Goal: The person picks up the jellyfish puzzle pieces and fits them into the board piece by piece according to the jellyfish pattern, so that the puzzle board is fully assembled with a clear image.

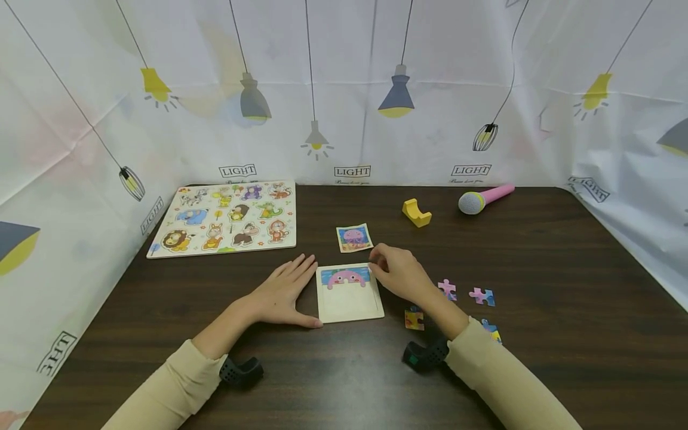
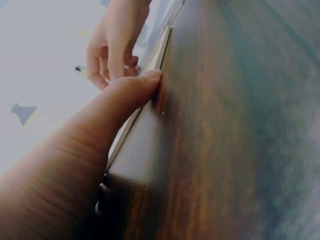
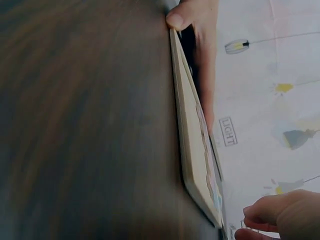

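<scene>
A small pale puzzle tray [image 1: 350, 304] lies on the table, its top strip filled with puzzle pieces [image 1: 346, 278] showing a pink face on blue. My left hand [image 1: 282, 292] spans the tray's left side, fingers extended near the top corner and thumb by the bottom one; in the left wrist view the thumb [image 2: 132, 92] touches the edge. My right hand [image 1: 400, 272] is at the upper right corner, fingers loosely bent, nothing visible between them. Beyond the tray lies a picture card [image 1: 355, 237] of a pink sea creature. Loose puzzle pieces [image 1: 482, 296] lie around the right forearm.
At the back left lies an animal puzzle board [image 1: 226, 218]. A yellow curved block [image 1: 416, 213] and a pink toy microphone [image 1: 484, 200] are at the back right. An orange piece [image 1: 414, 319] lies near the right wristband; a blue-yellow piece [image 1: 491, 330] is partly behind the sleeve.
</scene>
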A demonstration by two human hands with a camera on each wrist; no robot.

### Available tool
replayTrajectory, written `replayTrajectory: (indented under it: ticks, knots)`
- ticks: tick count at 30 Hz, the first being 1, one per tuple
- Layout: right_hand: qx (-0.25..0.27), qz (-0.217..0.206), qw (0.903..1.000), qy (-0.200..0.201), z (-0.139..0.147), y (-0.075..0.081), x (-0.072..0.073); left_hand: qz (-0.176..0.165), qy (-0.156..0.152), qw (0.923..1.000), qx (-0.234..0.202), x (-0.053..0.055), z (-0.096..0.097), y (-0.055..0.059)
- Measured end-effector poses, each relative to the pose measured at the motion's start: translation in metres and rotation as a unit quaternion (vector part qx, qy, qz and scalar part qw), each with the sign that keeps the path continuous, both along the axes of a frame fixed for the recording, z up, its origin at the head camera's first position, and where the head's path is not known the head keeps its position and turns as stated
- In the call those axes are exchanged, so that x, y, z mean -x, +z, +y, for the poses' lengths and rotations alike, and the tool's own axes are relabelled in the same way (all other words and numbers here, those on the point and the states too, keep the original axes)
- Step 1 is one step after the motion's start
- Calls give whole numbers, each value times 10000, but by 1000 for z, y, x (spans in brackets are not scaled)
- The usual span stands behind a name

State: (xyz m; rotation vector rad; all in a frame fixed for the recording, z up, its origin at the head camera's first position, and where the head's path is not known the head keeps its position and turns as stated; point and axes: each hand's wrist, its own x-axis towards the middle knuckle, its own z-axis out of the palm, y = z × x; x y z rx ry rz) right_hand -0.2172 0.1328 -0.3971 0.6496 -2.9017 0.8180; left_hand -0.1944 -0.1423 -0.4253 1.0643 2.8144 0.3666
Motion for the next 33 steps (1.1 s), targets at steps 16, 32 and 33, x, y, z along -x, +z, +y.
replayTrajectory:
  ticks: [16,32,33]
  knots:
    - [-131,405,9981,443,58,2,-6,8,30,10000,50,1,0,-2]
    - [-369,435,9971,510,91,-8,-26,35,-13,10000,-56,-1,0,1]
    - [-376,425,9971,516,92,-9,-26,37,-12,10000,-49,-1,0,1]
